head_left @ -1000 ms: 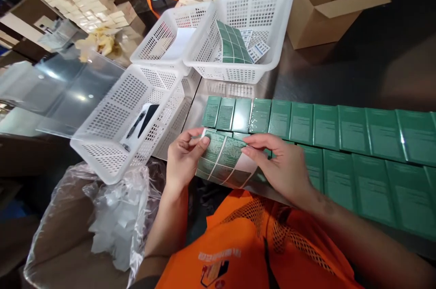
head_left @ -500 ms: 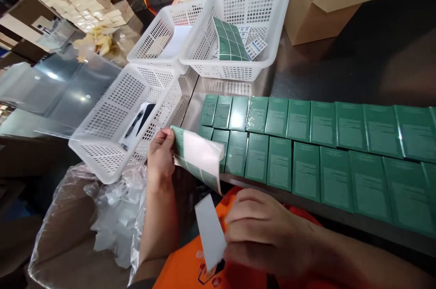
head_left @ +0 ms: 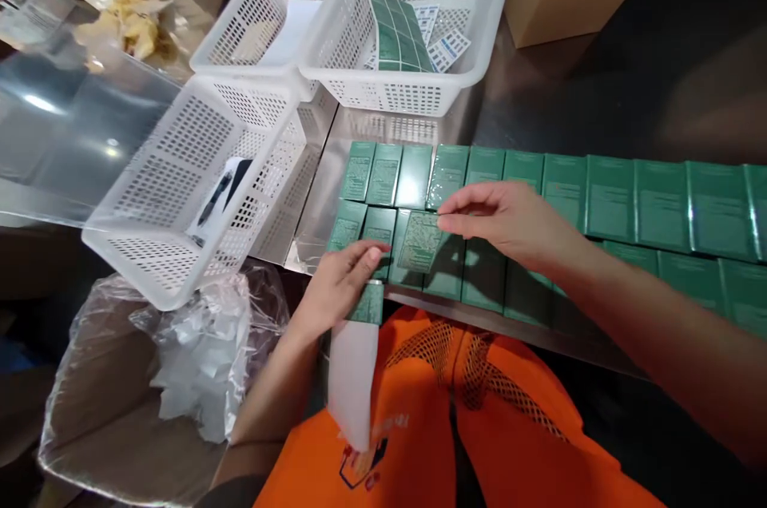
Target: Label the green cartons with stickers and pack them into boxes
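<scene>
My left hand (head_left: 341, 280) is closed on a sticker sheet (head_left: 355, 364), whose white backing hangs down over the table edge with a green strip at its top. Its fingertips lie beside the near row of green boxes. My right hand (head_left: 509, 216) pinches the upper right corner of a green printed sticker (head_left: 420, 243) between thumb and fingers. That sticker lies over a box in the near row, slightly tilted; whether it fully touches the box I cannot tell. Two rows of green boxes (head_left: 563, 182) run along the table, partly covered by my right hand and forearm.
A white basket (head_left: 389, 99) behind the boxes holds green sticker sheets (head_left: 399, 33) and printed labels. Two more baskets stand left, one (head_left: 161, 236) holding a black pen-like item. A plastic-lined bin (head_left: 65, 428) of scraps is lower left; a cardboard box (head_left: 557, 5) stands at the back.
My right hand has moved up from my lap to the near row, bringing the peeled sticker onto a box. My left hand has come right, and the sheet now hangs downward.
</scene>
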